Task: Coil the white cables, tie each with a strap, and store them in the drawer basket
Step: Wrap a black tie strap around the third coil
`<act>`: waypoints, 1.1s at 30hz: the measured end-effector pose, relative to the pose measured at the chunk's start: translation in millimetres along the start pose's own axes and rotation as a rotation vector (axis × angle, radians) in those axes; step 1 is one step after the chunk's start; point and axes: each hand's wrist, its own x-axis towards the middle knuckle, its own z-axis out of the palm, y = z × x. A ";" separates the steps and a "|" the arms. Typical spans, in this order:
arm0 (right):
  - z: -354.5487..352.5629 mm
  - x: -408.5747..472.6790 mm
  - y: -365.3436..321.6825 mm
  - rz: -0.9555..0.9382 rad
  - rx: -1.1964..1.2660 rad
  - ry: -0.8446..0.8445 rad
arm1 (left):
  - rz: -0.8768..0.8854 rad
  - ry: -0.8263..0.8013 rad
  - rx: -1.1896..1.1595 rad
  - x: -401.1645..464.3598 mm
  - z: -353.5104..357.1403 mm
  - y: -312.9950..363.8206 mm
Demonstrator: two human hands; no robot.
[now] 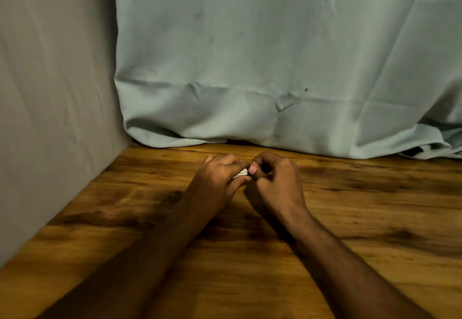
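Left hand (pixel 220 176) grips the coiled white cable (pixel 240 173) near the table's (pixel 375 243) far edge; right hand (pixel 272 181) pinches at it. Strap hidden; presumably best cinched tight mid-coil.

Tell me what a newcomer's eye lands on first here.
First the two hands meeting at the centre of the wooden table: the left hand grips a small bundle of white cable, and the right hand pinches at its end. Behind them a pale green cloth hangs down to the table's far edge, with a grey cloth on the left.
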 end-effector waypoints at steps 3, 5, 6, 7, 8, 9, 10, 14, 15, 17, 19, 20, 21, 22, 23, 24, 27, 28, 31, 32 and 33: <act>0.1 -3.9 -4.9 -0.077 -0.058 0.019 | -0.048 -0.013 -0.037 0.6 -2.5 0.9; 0.2 -3.6 -6.0 -0.120 -0.054 0.026 | -0.045 -0.002 -0.027 0.1 -3.8 1.0; 0.4 -3.2 -5.4 -0.131 -0.029 0.021 | -0.046 0.004 -0.019 -0.3 -4.6 1.6; 0.0 -3.1 -5.4 -0.138 0.000 0.016 | -0.049 0.011 -0.017 -0.2 -5.1 2.7; -0.5 -3.4 -5.6 -0.142 0.029 0.014 | -0.049 0.019 -0.021 -0.5 -5.7 4.0; -1.3 -3.5 -6.3 -0.146 0.057 0.015 | -0.048 0.030 -0.031 -0.6 -6.2 5.1; -1.9 -3.4 -7.0 -0.150 0.081 0.015 | -0.049 0.042 -0.046 -0.7 -6.8 5.7; -0.9 -2.5 -8.1 -0.209 0.072 0.006 | -0.069 0.035 -0.066 -1.9 -7.4 3.1; -0.3 -2.5 -7.8 -0.210 0.055 -0.005 | -0.075 0.029 -0.050 -2.2 -7.4 1.7; 0.2 -4.0 -6.6 -0.215 -0.036 -0.020 | -0.084 0.025 -0.010 -2.3 -7.7 -1.5; -1.8 -6.0 -7.5 -0.245 -0.170 -0.014 | -0.085 0.017 0.023 -2.0 -8.0 -4.7; -3.7 -6.2 -7.7 -0.264 -0.233 -0.012 | -0.081 0.018 0.037 -1.7 -7.7 -6.1; -6.0 -6.0 -8.0 -0.281 -0.290 -0.018 | -0.078 0.018 0.048 -1.7 -7.3 -6.7; -7.5 -5.2 -7.8 -0.294 -0.346 -0.036 | -0.071 0.023 0.058 -1.9 -6.5 -6.7; -8.6 -4.5 -7.7 -0.307 -0.400 -0.066 | -0.060 0.036 0.068 -2.3 -5.4 -6.3; -8.2 -4.3 -7.3 -0.323 -0.446 -0.095 | -0.046 0.048 0.080 -2.7 -4.0 -6.0; -6.8 -5.1 -8.3 -0.376 -0.506 -0.126 | 0.002 0.042 0.118 -2.8 -2.5 -4.7; -6.9 -4.4 -8.2 -0.390 -0.501 -0.134 | 0.022 0.035 0.134 -2.9 -3.6 -4.8; -9.2 0.3 -2.3 -0.378 -0.338 -0.166 | 0.063 0.022 0.173 -3.7 -9.2 -2.2; -10.1 1.2 0.7 -0.354 -0.247 -0.165 | 0.069 0.025 0.175 -3.3 -10.2 -0.4; -10.8 1.8 3.0 -0.333 -0.165 -0.159 | 0.066 0.033 0.168 -2.5 -11.0 2.4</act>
